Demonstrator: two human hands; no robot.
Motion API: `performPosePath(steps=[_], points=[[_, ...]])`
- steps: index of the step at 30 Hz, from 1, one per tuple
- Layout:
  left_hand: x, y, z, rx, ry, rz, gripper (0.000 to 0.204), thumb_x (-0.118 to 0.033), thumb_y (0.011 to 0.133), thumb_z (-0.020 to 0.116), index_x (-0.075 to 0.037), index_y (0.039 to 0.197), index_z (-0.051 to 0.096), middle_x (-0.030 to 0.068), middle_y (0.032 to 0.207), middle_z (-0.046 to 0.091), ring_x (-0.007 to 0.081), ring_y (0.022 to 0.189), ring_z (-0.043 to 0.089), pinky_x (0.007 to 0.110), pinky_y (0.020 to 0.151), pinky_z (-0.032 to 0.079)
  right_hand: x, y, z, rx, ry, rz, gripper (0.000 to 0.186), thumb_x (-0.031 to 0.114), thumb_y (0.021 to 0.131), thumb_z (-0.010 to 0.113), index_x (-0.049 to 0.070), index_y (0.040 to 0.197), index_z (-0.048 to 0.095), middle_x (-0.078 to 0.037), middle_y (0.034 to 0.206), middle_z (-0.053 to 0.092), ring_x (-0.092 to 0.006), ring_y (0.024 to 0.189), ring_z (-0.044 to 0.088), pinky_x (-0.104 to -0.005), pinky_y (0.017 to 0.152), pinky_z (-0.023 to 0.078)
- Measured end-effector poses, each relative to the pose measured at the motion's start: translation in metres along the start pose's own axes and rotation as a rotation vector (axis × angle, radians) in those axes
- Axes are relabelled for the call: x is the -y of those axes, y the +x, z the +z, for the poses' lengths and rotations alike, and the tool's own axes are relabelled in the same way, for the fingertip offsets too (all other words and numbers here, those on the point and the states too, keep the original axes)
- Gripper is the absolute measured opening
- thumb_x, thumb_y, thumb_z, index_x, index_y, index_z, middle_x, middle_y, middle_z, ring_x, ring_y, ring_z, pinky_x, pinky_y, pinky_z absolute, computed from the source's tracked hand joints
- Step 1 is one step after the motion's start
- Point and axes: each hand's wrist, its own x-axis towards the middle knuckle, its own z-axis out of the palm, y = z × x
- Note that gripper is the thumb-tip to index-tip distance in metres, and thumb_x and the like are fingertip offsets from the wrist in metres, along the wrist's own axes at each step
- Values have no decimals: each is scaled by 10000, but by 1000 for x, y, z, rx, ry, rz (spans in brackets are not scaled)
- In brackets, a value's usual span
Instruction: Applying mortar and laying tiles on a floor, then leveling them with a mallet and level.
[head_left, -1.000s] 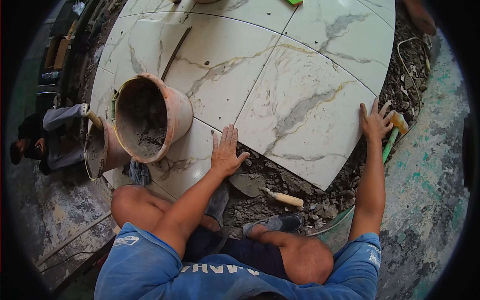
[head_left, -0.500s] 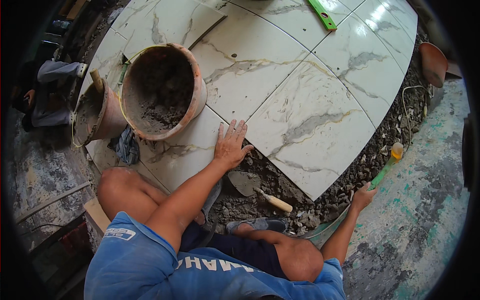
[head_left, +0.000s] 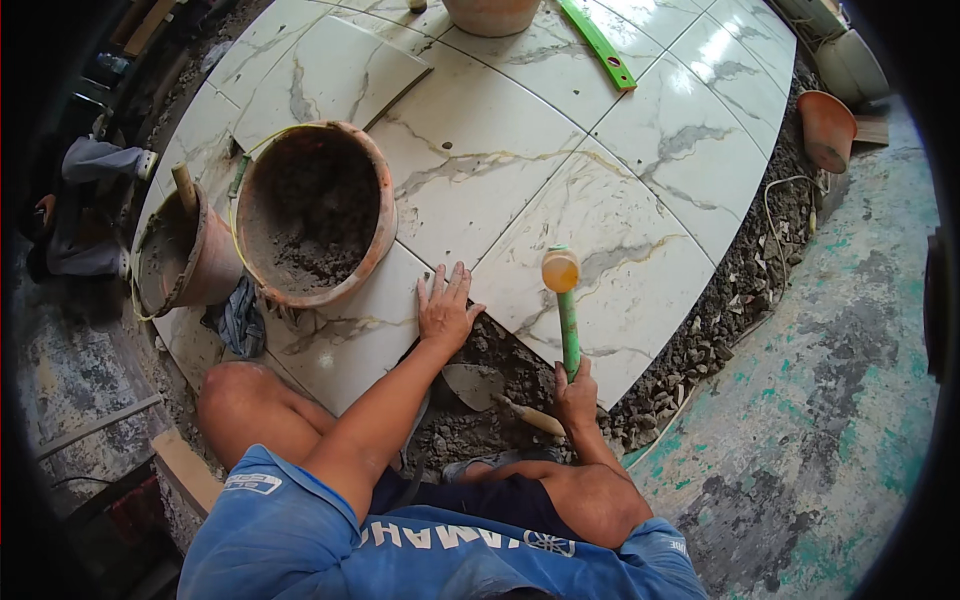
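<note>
My left hand [head_left: 445,315] lies with fingers spread at the near-left corner of a white marble-patterned tile [head_left: 610,300]. My right hand [head_left: 575,390] grips the green handle of a mallet [head_left: 562,272], its amber head over that tile. Below the tile, a trowel [head_left: 472,386] with a wooden handle rests on rough grey mortar. Left of my hands stands a large bucket [head_left: 370,180] with dark mortar inside, beside a smaller bucket [head_left: 210,265] with a wooden handle sticking out and a grey rag [head_left: 238,320].
A green level [head_left: 600,45], another bucket [head_left: 495,12] and a loose tile strip sit on the farther tiles. An orange bucket [head_left: 826,130] and a pale cable lie along the rubble edge at right. A person in grey trousers [head_left: 95,160] is at far left, near planks.
My right hand left the tile's right edge, took hold of the mallet and brought it leftward over the tile. My left hand stays by the tile corner. The view has shifted.
</note>
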Motion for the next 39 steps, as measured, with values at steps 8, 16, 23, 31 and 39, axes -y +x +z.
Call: performPosePath(steps=[8, 16, 23, 31, 39], points=[[-40, 29, -26, 190, 35, -65, 873, -427, 812, 703, -28, 1478, 302, 154, 1555, 266, 350, 1442, 208, 571, 1156, 126, -10, -5, -26, -368, 162, -95, 289, 270, 938, 591, 17, 1050, 509, -220, 654, 576, -443, 612, 593, -473, 537, 438], [-77, 74, -36, 312, 31, 43, 1322, -504, 529, 881, -18, 1516, 148, 191, 1585, 141, 369, 1463, 132, 486, 1176, 151, -39, -51, -14, -183, -100, 314, 356, 317, 918, 607, 49, 1124, 494, -282, 826, 620, -503, 751, 598, -558, 622, 458], [-75, 74, -28, 320, 63, 53, 1329, -514, 531, 875, 5, 1511, 142, 246, 1575, 120, 407, 1454, 138, 495, 1164, 183, -20, -11, -26, -440, 154, -52, 373, 355, 926, 590, 64, 1138, 496, -270, 799, 624, -491, 753, 610, -545, 630, 476], [-81, 74, -31, 337, 140, 76, 1308, -551, 554, 846, -6, 1515, 146, 227, 1579, 137, 389, 1453, 164, 513, 1147, 208, -42, -19, -28, -436, 4, -119, 338, 322, 899, 635, 67, 1078, 506, -207, 798, 622, -439, 709, 616, -503, 579, 491], [-91, 76, -34, 370, 257, 69, 1316, -574, 578, 830, 5, 1517, 111, 242, 1574, 142, 372, 1459, 158, 563, 1142, 169, -78, -80, -19, -283, -73, 140, 383, 362, 895, 629, 56, 1100, 523, -189, 825, 646, -415, 735, 636, -491, 621, 507]])
